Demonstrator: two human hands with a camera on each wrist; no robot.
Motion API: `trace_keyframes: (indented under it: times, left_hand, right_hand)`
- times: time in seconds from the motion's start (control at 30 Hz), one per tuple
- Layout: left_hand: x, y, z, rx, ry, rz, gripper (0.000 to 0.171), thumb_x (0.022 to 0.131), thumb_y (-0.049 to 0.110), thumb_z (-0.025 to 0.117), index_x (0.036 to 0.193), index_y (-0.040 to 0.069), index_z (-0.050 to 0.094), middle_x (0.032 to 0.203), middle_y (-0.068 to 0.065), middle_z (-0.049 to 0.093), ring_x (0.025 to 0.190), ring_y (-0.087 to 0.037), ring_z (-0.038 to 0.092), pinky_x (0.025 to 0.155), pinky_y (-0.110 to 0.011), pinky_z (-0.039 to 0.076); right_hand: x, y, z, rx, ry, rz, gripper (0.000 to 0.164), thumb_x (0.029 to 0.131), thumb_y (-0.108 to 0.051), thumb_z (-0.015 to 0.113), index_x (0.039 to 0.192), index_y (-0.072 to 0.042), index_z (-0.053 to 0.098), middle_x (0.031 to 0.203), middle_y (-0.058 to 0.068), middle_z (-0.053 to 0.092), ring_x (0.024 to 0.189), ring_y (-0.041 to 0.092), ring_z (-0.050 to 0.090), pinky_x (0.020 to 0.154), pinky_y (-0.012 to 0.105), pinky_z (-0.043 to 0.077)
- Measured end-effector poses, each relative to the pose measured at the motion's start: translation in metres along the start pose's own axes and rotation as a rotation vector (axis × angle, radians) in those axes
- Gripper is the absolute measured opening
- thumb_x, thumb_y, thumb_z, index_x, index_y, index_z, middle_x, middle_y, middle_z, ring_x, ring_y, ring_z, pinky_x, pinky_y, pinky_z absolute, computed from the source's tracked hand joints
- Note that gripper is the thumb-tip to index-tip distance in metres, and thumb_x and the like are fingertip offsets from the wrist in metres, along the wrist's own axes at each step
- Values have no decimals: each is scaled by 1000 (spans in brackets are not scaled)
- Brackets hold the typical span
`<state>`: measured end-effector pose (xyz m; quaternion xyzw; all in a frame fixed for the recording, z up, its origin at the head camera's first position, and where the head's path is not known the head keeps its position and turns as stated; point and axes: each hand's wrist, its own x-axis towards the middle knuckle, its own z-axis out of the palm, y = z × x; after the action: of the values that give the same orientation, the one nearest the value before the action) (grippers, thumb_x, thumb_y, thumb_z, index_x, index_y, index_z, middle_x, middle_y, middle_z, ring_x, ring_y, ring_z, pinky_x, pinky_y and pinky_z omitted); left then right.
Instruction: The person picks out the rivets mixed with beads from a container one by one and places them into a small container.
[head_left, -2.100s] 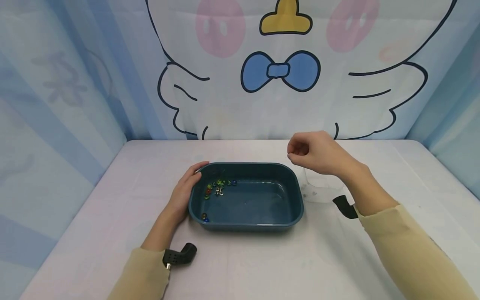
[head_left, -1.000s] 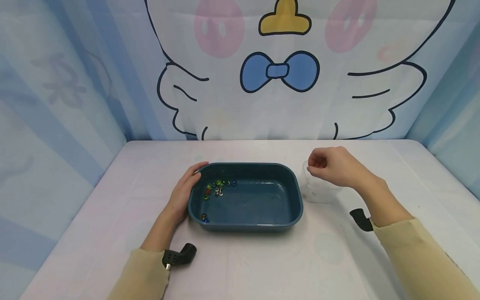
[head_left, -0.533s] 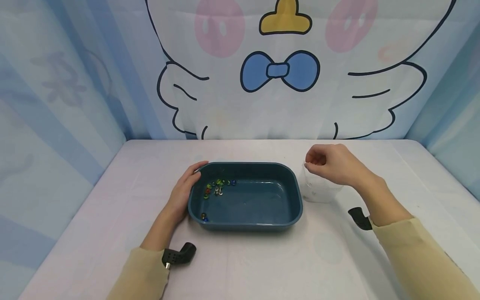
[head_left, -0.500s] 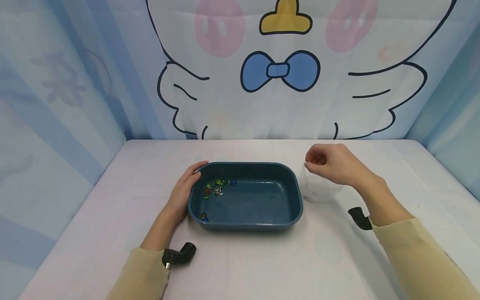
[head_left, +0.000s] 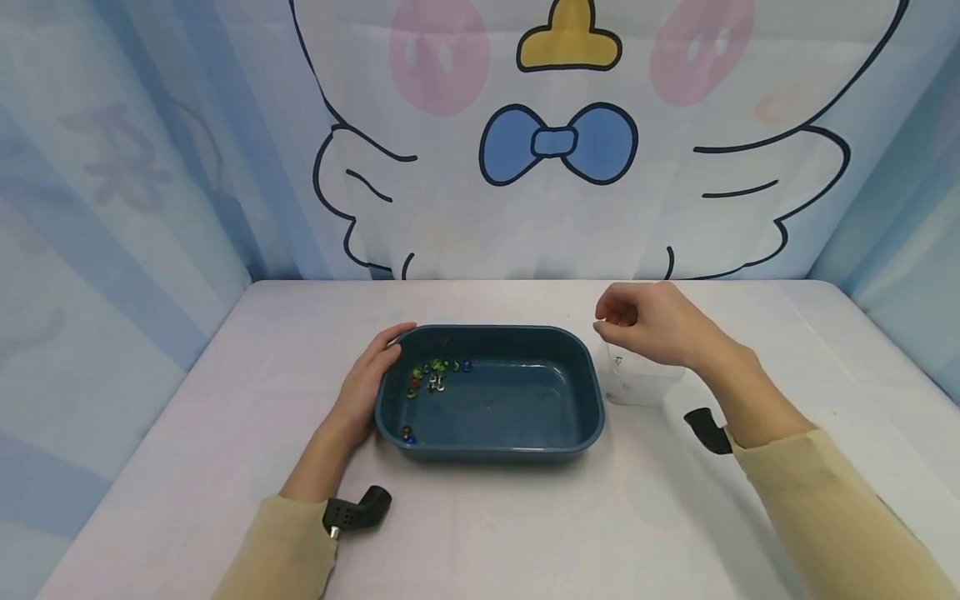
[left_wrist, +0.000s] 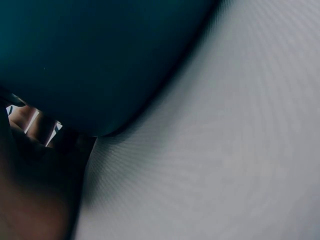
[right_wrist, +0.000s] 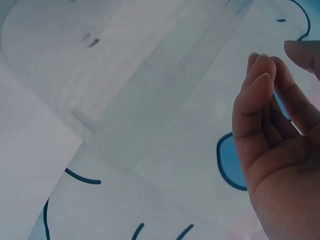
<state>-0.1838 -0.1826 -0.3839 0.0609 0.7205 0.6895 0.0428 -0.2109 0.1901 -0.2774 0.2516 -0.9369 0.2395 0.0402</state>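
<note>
My left hand (head_left: 367,385) grips the left end of a dark teal tray (head_left: 495,457), thumb at the rim and fingers round the back corner. Inside lie several small glass beads (head_left: 438,366), green, red and blue, and silvery charms (head_left: 436,383). Two more beads (head_left: 408,434) sit in its front left corner. Above a clear plastic container (head_left: 637,390) hovers my right hand (head_left: 648,321), fingers loosely curled. The right wrist view shows its thumb apart from the fingertips (right_wrist: 265,65) and nothing between them. A tiny silvery piece (head_left: 618,360) shows in the container below the hand.
The container stands just right of the tray on a pale cloth-covered table (head_left: 510,533). A printed curtain (head_left: 555,225) hangs behind the table's back edge, with more curtain at both sides. Small specks (right_wrist: 94,43) show in the container.
Over the last second my right hand has risen slightly and shifted left above the container. A tiny silvery piece now shows below it. The left hand and tray stay put.
</note>
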Motion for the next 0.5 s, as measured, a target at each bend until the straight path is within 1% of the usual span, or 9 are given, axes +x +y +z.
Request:
trace_keyframes:
  times: [0.17, 0.5]
  left_hand:
    - [0, 0, 0, 8, 7, -5, 45, 110, 24, 28, 154, 14, 39, 156, -7, 40, 142, -24, 36, 118, -44, 22]
    - [-1, 1, 0, 17, 11, -8, 45, 111, 24, 29, 154, 14, 39, 155, -8, 41, 141, -25, 38, 117, -44, 25]
  right_hand:
    - [4, -8, 0, 9, -6, -3, 6, 91, -9, 69, 95, -7, 68, 80, 2, 63, 74, 21, 57, 68, 37, 50]
    - [12, -20, -3, 29, -42, -22, 6, 92, -10, 68, 97, -7, 68, 80, 2, 62, 73, 20, 57, 67, 37, 50]
